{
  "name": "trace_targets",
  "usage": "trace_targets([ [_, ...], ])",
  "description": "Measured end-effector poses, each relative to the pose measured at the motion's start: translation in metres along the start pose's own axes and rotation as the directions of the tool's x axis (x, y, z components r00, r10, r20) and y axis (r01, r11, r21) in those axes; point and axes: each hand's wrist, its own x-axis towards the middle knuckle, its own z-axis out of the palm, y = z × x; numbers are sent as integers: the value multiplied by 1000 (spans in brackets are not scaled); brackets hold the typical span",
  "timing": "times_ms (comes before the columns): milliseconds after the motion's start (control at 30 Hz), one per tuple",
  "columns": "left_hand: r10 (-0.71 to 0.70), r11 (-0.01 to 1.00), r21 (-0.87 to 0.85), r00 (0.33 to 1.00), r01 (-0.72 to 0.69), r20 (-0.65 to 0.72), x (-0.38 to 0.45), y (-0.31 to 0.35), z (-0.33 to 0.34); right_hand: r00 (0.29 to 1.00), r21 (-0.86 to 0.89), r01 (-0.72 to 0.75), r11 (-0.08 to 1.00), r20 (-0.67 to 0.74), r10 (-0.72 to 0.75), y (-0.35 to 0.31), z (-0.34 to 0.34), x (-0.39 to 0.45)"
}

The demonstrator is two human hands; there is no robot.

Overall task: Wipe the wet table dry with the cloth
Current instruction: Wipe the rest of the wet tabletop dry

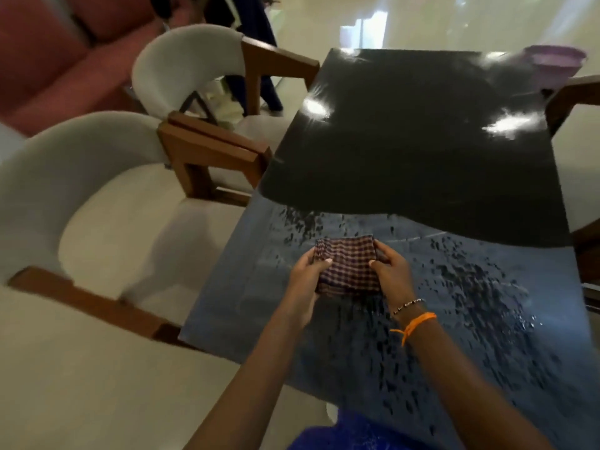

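A folded red-and-white checked cloth (347,266) is held over the near part of a glossy black table (415,164). My left hand (306,280) grips the cloth's left edge and my right hand (391,271) grips its right edge, thumbs on top. Whether the cloth touches the tabletop I cannot tell. Many water drops (470,287) cover the table's near half, thickest to the right of and below my hands. The far half looks dark and shiny with light reflections.
Two white upholstered chairs with wooden arms (207,147) stand along the table's left side. A purple bowl (552,61) sits at the far right corner. Another wooden chair arm (571,95) shows at the right edge. A person's legs (256,76) stand beyond the far chair.
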Motion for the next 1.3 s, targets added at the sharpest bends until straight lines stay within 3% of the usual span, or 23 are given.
trace_targets([
  [200,20,981,187,987,-50,159,74,58,45,966,-29,73,997,-247,-78,-50,-10,80],
  [233,14,962,266,988,-56,156,81,64,50,943,-183,74,980,-308,-129,-53,-11,89],
  [300,24,900,430,993,-73,119,97,70,55,897,-602,23,798,-340,-283,-55,-10,108],
  [367,77,832,546,995,-98,62,109,70,50,910,-781,47,623,-225,-350,-53,-1,125],
  [500,262,713,668,965,-212,27,124,71,16,969,-918,75,389,-25,-246,-31,25,151],
  [600,357,704,674,932,-225,-62,133,82,-21,965,-946,21,324,-65,-253,-19,49,155],
  [700,368,751,637,912,-175,-183,145,100,-61,950,-947,133,293,37,-309,-23,94,157],
  [800,338,805,581,897,-119,-286,161,116,-97,890,-899,371,232,274,-365,-30,152,153],
  [900,285,846,526,908,-88,-308,177,125,-124,747,-792,606,66,539,-390,-33,199,159],
  [967,263,866,492,920,-92,-290,189,127,-135,676,-734,679,-10,630,-382,-38,215,176],
  [1033,275,868,480,925,-123,-260,201,129,-138,652,-720,692,-45,651,-390,-48,221,204],
  [1300,304,841,502,944,-203,-127,234,139,-131,856,-898,435,69,388,-341,-119,233,351],
])
